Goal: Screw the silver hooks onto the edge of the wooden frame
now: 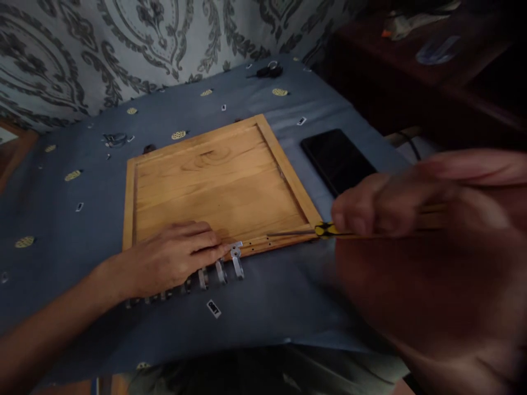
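Observation:
A wooden panel (206, 181) with a raised frame lies on the blue cloth. Along its near edge runs a metal hook rail (235, 249) whose several hooks hang over the side. My left hand (173, 258) rests over the rail, its fingers closed together and holding it against the wood; most of the strip is hidden beneath. My right hand (395, 208), close to the camera and blurred, is closed around a yellow-and-black screwdriver (325, 229). The shaft points left, its tip near several small dark holes (259, 243) just right of the rail's end.
A black phone (338, 156) lies right of the panel. Some keys (269, 70) are near the cloth's far edge, and a small clear item (114, 140) lies at the far left. Behind hangs a patterned curtain (156, 38). Dark furniture (370, 93) stands to the right.

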{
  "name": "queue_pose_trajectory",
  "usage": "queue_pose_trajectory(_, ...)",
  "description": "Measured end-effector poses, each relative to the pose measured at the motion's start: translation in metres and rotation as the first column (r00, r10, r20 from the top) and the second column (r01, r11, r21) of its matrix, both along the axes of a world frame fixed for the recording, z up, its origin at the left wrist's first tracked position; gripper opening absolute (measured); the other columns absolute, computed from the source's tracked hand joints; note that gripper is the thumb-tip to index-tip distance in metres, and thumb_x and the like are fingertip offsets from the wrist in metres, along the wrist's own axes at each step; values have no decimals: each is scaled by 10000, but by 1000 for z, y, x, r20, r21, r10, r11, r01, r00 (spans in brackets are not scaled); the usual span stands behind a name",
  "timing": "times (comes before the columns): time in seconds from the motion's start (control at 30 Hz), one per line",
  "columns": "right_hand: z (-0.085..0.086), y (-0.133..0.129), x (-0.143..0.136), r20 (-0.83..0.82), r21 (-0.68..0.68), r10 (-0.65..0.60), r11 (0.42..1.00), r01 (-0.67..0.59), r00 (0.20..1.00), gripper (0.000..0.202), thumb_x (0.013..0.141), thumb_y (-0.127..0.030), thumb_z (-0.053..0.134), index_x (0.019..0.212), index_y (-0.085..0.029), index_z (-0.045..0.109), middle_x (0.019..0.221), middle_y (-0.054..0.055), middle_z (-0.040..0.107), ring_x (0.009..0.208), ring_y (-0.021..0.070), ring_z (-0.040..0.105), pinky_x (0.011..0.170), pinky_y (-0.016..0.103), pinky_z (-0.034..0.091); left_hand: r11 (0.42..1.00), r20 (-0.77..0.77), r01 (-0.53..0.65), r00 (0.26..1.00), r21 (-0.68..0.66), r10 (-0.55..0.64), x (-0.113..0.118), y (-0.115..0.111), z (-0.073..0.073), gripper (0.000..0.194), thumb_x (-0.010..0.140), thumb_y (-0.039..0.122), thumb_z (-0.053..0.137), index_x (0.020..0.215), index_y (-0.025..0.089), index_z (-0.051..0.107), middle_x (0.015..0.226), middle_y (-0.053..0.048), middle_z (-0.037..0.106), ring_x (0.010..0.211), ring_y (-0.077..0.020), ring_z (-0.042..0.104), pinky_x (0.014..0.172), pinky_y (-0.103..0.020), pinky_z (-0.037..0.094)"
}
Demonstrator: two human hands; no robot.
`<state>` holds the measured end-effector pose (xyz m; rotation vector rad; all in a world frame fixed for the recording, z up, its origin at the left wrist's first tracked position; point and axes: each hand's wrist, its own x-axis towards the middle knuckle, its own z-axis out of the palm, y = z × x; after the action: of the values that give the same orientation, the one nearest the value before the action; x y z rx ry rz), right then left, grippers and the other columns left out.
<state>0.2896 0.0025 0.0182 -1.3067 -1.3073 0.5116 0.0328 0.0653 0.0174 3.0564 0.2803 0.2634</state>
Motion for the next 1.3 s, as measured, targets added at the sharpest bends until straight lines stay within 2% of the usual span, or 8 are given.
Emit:
queue_pose_trajectory(0.1,0,0,-8,-394,64,-97,989,132,914,219,932,-104,441,863,-265,574,649,-10,454,612,187,524,692,384,519,1000,8,6,1000,-13,-6,0,0,-1,346,1075,71,359,1188,96,686,1040,-109,781,912,-194,730,778,-314,640)
queue_pose_trajectory(0.2,-14,-12,14,-146,-14,-161,987,161,976,97,967,-222,601,1022,-239,680,839,32,675,805,195,678,817,400,557,1000,28,2,1000,-28,-2,-1,-1,-2,310,1076,76,389,1173,90,682,1032,-105,777,909,-199,725,777,-315,630)
queue_pose_trajectory(0.3,-23,-18,41,158,-180,-209,955,236,965,208,925,-402,743,1082,-267,755,870,31,748,683,162,660,629,336,515,999,29,-7,1000,-35,8,-1,-1,-4,318,1086,84,375,1175,95,681,1030,-99,779,903,-196,719,780,-322,630)
queue_pose_trajectory(0.47,-27,-15,53,121,-217,-180,955,203,976,152,868,-407,829,871,-258,801,656,10,707,583,151,654,558,299,528,1000,21,-5,1000,-28,6,-3,-1,-6,299,1079,81,400,1188,102,678,1053,-93,778,933,-189,719,827,-320,623)
queue_pose_trajectory(0.7,-44,-16,35,504,-58,262,961,-270,823,183,1007,-148,612,1156,-222,687,1075,65,724,951,182,742,829,319,634,999,67,-49,996,-17,50,-6,-3,-12,301,1072,84,416,1225,157,664,1054,-51,769,956,-160,708,867,-265,571)
queue_pose_trajectory(0.93,-41,-12,26,678,-284,396,918,-276,619,232,1000,-100,460,1093,-207,644,1034,91,661,888,242,693,708,366,604,999,85,-46,995,-10,47,-4,-2,-11,250,1076,101,455,1185,137,677,1026,-59,767,908,-164,708,820,-275,568)
queue_pose_trajectory(1.13,-39,-15,3,263,-299,309,927,-228,914,125,985,-211,537,1102,-253,525,865,10,677,669,168,658,590,282,578,999,63,-44,997,-21,45,-5,-3,-10,321,1103,126,374,1182,139,685,1031,-81,777,902,-175,703,784,-302,606)
queue_pose_trajectory(1.3,-39,-23,-16,-71,-362,375,854,-374,925,85,989,-238,574,934,-240,639,716,-34,667,604,129,626,550,235,543,999,67,-34,997,-25,36,-4,-2,-10,254,1109,143,421,1153,138,672,1057,-74,774,893,-172,703,787,-298,588)
